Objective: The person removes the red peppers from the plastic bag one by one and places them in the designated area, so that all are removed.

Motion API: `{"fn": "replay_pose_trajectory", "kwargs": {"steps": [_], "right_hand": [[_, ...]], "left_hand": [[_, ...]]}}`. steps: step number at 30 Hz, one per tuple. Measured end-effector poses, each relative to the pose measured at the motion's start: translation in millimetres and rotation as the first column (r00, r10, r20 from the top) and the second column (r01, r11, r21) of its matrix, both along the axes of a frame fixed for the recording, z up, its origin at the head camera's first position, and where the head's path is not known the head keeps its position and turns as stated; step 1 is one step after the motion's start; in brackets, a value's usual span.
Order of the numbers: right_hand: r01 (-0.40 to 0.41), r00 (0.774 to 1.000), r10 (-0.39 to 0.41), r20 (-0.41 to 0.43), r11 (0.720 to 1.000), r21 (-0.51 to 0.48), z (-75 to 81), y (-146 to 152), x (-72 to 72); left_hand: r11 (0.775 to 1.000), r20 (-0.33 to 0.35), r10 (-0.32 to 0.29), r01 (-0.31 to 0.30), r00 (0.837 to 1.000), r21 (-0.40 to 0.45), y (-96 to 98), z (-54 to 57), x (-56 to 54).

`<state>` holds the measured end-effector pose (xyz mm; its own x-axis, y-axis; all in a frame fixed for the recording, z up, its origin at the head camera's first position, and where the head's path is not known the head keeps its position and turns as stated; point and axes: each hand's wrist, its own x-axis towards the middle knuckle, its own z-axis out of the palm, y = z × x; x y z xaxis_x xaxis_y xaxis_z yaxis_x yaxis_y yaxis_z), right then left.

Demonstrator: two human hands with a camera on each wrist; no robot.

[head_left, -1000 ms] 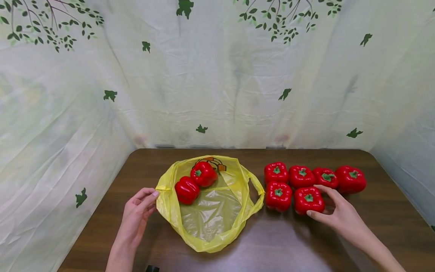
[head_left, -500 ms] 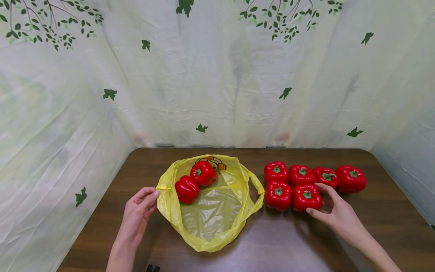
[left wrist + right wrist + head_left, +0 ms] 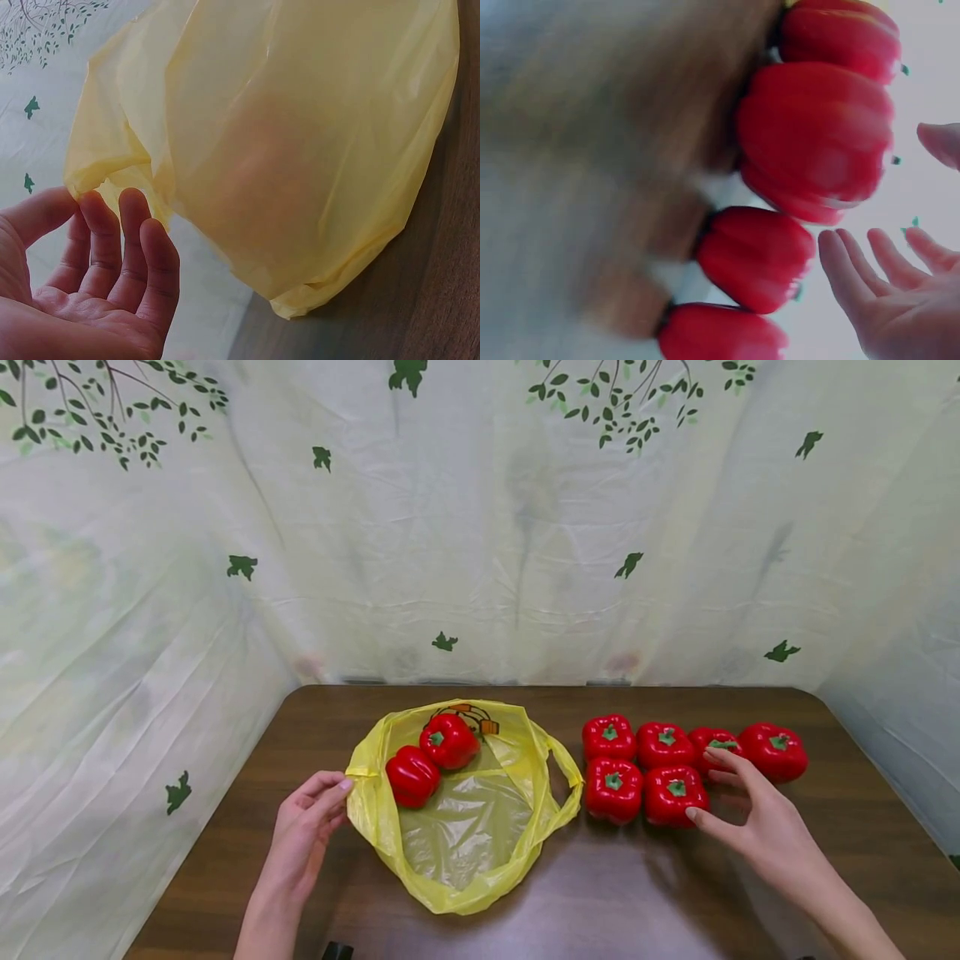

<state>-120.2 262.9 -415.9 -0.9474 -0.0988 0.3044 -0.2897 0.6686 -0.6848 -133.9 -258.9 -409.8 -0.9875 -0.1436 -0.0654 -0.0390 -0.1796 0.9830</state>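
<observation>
My left hand [image 3: 300,831] pinches the left edge of a yellow plastic bag [image 3: 450,897] between thumb and index finger. In the left wrist view the other fingers are half bent beside the bag [image 3: 300,187]. The bag lies mouth-up, and two red bell peppers [image 3: 412,778] rest inside it at the left and back. On the right, my right hand [image 3: 772,831] hovers with spread fingers just right of the front-row bell pepper [image 3: 677,806]. The right wrist view shows a gap between those fingers and the pepper [image 3: 817,135].
Beside that front pepper sits another bell pepper [image 3: 613,802], close to the bag's right handle [image 3: 567,777]. Several more stand in a row behind, ending with a large one [image 3: 776,752] at right. A small black object [image 3: 337,951] shows at the table's [image 3: 585,893] front edge.
The front-row pepper slid slightly left against its neighbour and row behind. My right hand then let go of it and drew back a little to the right. The left hand stayed put.
</observation>
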Motion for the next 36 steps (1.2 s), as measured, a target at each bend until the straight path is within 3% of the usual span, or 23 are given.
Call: {"fn": "replay_pose_trajectory", "kwargs": {"steps": [4,10,18,23,29,36], "right_hand": [[0.008,0.997,-0.007,-0.075,1.000,0.014,10.6,-8.0,-0.4],[-0.013,0.993,0.019,-0.112,0.999,0.048,24.7,-28.6,-2.6],[-0.119,0.979,0.139,-0.150,0.984,0.133,37.0,-57.1,-12.5],[-0.232,0.961,0.251,-0.117,0.961,0.151,43.0,-73.4,-21.7],[-0.377,0.919,0.392,-0.051,0.909,0.179,52.9,-97.4,-35.1],[-0.459,0.886,0.463,0.022,0.871,0.175,61.6,-125.3,-51.3]], "left_hand": [[1.000,-0.003,-0.002,0.002,1.000,-0.002,-1.0,-0.2,-0.4],[1.000,0.009,0.006,-0.006,1.000,-0.005,-1.9,0.5,-0.1],[1.000,0.012,0.015,-0.015,1.000,0.002,-2.8,0.4,0.7],[1.000,0.001,0.017,-0.017,1.000,0.002,-2.8,0.6,0.7],[1.000,0.021,0.030,-0.030,0.999,-0.001,-3.2,1.5,1.2],[0.999,0.016,0.039,-0.039,0.999,0.002,-4.8,2.1,1.7]]}}
